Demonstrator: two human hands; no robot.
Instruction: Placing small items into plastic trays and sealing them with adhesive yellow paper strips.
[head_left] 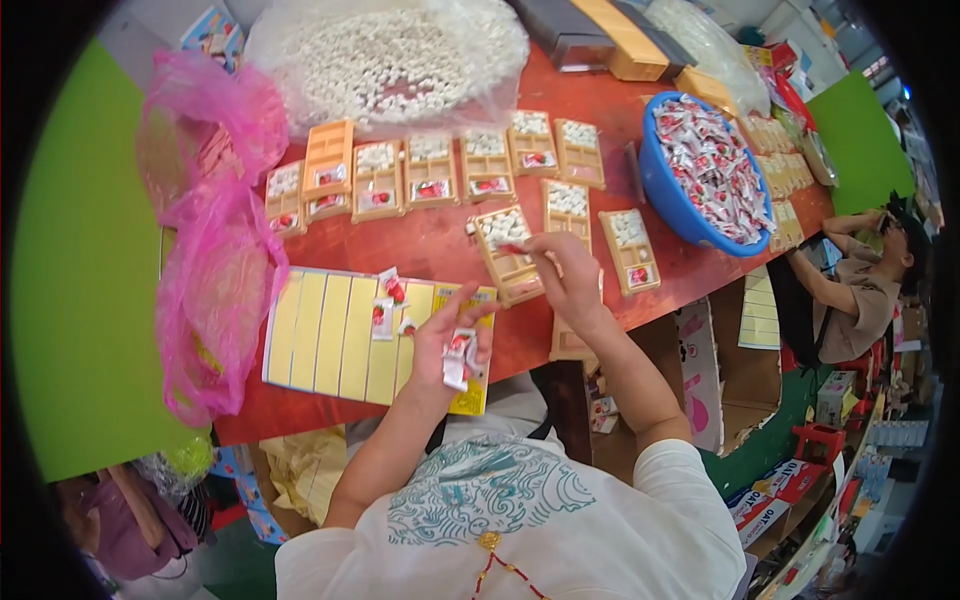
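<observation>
My left hand (431, 350) is palm up with fingers spread, cradling several small white-and-red wrapped packets (457, 362). Below it lies a yellow striped card (333, 335); a few more packets (382, 318) rest on that card beside my fingers. To the right, my right hand (570, 278) pinches a small reddish packet (513, 248) between thumb and fingertips. It is held over a tan compartment tray (520, 286), whose far section holds small white pieces (499, 227). My fingers partly cover the tray's near sections.
Several similar trays (378, 195) stand in a row beyond. A blue basin (665, 196) heaped with packets is at right, and a clear bag of white pieces (385, 60) at the back. Pink plastic bags (215, 290) hang at left. A co-worker (850, 290) sits far right.
</observation>
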